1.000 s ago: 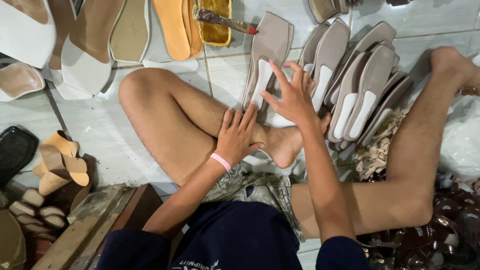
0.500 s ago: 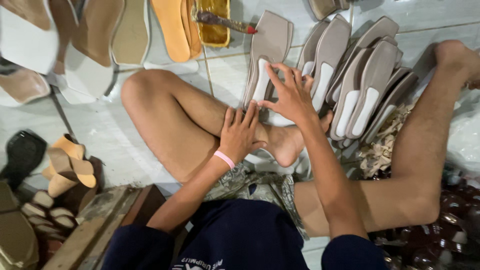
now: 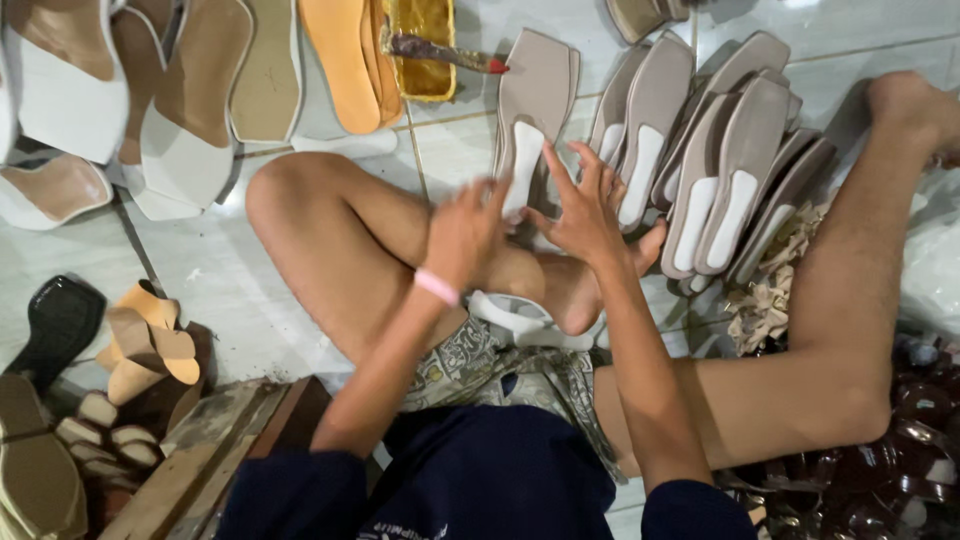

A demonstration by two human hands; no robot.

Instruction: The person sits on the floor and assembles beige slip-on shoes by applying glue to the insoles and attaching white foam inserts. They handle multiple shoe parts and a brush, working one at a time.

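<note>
The left hand (image 3: pixel 462 232) and right hand (image 3: pixel 585 210) cover the lower end of the grey sole (image 3: pixel 528 110), so any grip there cannot be told. White sandals (image 3: pixel 70 90) at upper left run off the frame's edge. Dark pieces (image 3: pixel 900 450) at lower right are too murky to identify.

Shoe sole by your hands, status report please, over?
Left hand and right hand both open, fingers at the taupe sole. Sole lies flat on the tiled floor. More soles stacked right; nothing blocking.
</note>
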